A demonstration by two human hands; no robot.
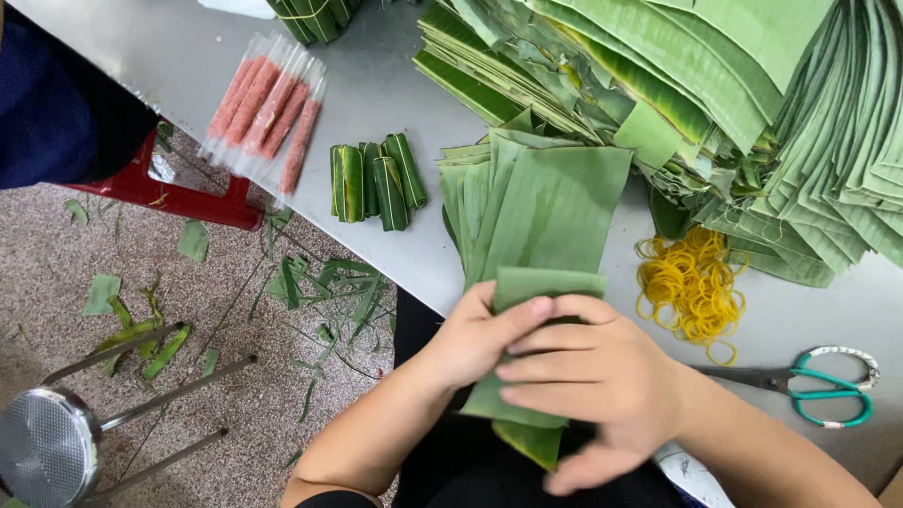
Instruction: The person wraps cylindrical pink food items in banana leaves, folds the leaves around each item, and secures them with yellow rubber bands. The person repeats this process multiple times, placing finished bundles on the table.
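Observation:
Both my hands hold a folded green banana leaf strip (541, 284) at the table's near edge. My left hand (470, 339) grips its left side with the thumb pressed on top. My right hand (602, 376) wraps over the leaf from the right, fingers curled across it. The leaf's lower end (531, 442) sticks out below my hands. Just beyond lies a stack of cut leaf strips (536, 207). Whatever is inside the fold is hidden.
Several wrapped green leaf rolls (376, 182) and plastic-wrapped pink meat sticks (268, 108) lie on the grey metal table (169, 56). A big leaf pile (734, 94), yellow rubber bands (691, 282) and teal-handled scissors (828, 386) are to the right. A metal stool (47, 442) and red stool (179, 198) stand on the littered floor.

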